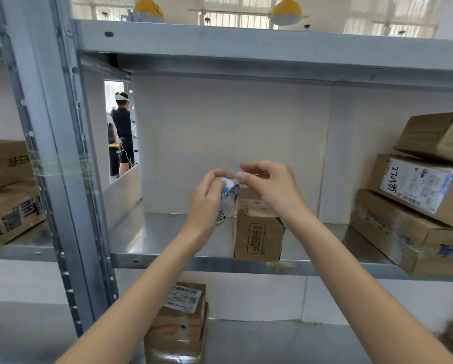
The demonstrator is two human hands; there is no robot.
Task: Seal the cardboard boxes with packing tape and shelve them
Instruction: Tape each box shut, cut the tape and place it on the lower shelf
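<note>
Up at the grey metal shelving, a small cardboard box stands on the middle shelf; just above it the left hand grips a roll of packing tape while the right hand pinches its clear loose end

Looks like a stockroom or parcel warehouse. Grey metal shelving with bolted uprights fills the view, and taped cardboard boxes with shipping labels sit stacked on several levels. White partition boards back the shelves. Through a gap there's a person in dark clothes wearing a white headset.
</note>
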